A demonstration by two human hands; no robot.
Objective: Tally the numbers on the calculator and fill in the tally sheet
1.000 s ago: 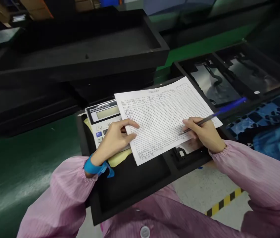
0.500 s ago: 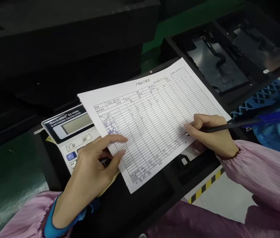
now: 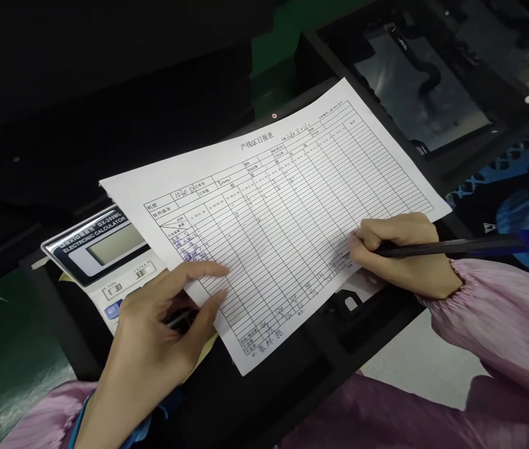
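Note:
A printed form sheet [image 3: 278, 206] with a ruled grid lies tilted across a black foam tray [image 3: 264, 399] at my lap. My right hand [image 3: 400, 252] grips a dark pen [image 3: 456, 247] with a blue cap end, its tip on the lower right rows of the sheet. My left hand [image 3: 161, 330] rests over the keys of a white calculator [image 3: 105, 255], its fingers spread and pressing the sheet's left edge. A yellow note peeks out under the hand.
Black foam trays [image 3: 414, 81] holding dark flat parts sit at the upper right. A stack of black trays [image 3: 105, 93] fills the upper left. Green bench surface [image 3: 7, 349] lies at the left, blue mesh material [image 3: 517, 181] at the right, pale floor [image 3: 423, 368] below.
The view has closed in on the sheet, which now looks larger. Both hands keep their places: the left on the calculator and sheet edge, the right with the pen on the lower rows.

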